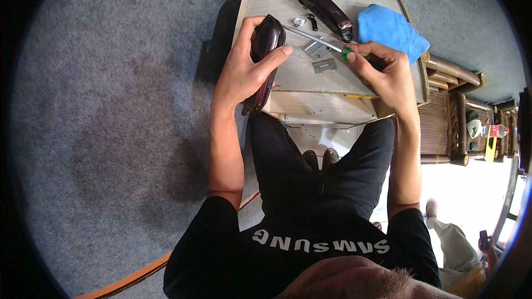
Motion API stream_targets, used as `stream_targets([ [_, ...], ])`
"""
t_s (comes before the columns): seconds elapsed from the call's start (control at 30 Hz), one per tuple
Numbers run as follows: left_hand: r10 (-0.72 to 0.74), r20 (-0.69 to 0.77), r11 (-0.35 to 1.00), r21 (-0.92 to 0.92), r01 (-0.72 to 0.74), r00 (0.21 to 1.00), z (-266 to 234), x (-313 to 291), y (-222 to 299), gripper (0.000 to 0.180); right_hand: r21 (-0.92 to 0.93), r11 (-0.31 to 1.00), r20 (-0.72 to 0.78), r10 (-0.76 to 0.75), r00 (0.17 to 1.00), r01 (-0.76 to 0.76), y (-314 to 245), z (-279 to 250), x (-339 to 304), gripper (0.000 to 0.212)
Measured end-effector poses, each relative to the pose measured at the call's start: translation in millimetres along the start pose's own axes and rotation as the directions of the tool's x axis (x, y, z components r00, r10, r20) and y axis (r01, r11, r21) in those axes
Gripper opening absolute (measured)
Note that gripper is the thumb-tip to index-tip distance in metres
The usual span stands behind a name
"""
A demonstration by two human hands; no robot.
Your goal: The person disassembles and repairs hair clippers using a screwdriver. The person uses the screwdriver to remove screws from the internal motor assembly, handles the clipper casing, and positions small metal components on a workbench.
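Clipper body in your left, screwdriver in your right, over the little wooden table.

Your left hand (244, 69) is wrapped around the glossy dark maroon hair clipper body (265, 50), thumb across its front, holding it upright at the left edge of the pale wooden table (332, 91). Your right hand (385, 72) is closed on the green-handled screwdriver (321, 40), whose metal shaft points straight at the clipper's top end. Between your hands, two flat grey metal blade plates (320, 57) lie loose on the table. Farther back sit a second dark maroon clipper shell (324, 3) and a folded blue cloth (390, 30).
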State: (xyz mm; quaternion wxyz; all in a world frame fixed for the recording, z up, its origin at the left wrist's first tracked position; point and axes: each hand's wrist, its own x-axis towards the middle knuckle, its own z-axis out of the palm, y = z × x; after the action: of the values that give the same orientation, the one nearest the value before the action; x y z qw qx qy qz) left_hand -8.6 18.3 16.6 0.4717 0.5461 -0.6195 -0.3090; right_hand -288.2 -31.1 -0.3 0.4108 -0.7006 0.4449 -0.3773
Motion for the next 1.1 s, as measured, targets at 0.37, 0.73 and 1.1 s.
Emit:
stream_targets([
  [0.37,0.0,0.052,0.998,0.061,-0.003,0.999,-10,2,10,0.049,-0.013,0.966,-0.035,-0.26,0.965,0.26,4,5,3,0.023],
  [0.73,0.053,0.078,0.992,0.108,-0.061,0.996,-16,5,0,0.046,-0.211,0.915,-0.043,-0.36,0.932,0.344,4,7,-1,0.029],
  [1.1,-0.075,0.065,0.996,0.058,0.071,0.995,-14,1,7,0.047,-0.093,0.921,-0.087,-0.385,0.919,0.378,4,4,-3,0.025],
])
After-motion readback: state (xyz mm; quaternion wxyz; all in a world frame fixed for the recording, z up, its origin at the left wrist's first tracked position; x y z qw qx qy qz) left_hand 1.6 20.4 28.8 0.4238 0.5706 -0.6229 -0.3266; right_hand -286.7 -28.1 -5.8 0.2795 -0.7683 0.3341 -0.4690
